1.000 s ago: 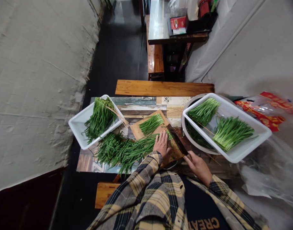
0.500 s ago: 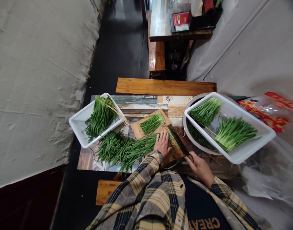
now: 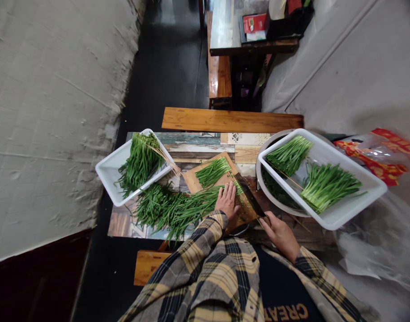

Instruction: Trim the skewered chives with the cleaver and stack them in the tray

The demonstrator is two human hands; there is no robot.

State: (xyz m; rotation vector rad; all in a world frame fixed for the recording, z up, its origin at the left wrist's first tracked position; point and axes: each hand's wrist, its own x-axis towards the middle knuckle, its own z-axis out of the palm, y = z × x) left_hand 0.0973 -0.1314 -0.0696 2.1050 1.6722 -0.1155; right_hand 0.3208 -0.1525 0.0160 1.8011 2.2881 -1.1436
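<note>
My left hand (image 3: 227,202) rests over the stem ends of a long bunch of garlic chives (image 3: 194,205), holding them against the wooden cutting board (image 3: 191,181). Its fingers reach across the stems, and the thumb lies to the right. In my right hand (image 3: 281,235) is the handle of a kitchen knife (image 3: 249,194). The dark blade slants across the board, just right of the stem ends. Behind my left hand, a shorter cut bundle of chives (image 3: 213,172) lies on the board. Small green trimmings are scattered by the blade.
Left, a white tub (image 3: 107,172) holds more chives and thin wooden sticks (image 3: 166,158). Right, another white tub (image 3: 369,192) with two chive bundles sits over a round metal basin (image 3: 261,179). Plastic bags (image 3: 376,241) lie beyond it. A wooden bench (image 3: 232,120) runs along the table's far side.
The view has shifted very slightly. Both hands, the knife and the chives stay in nearly the same places.
</note>
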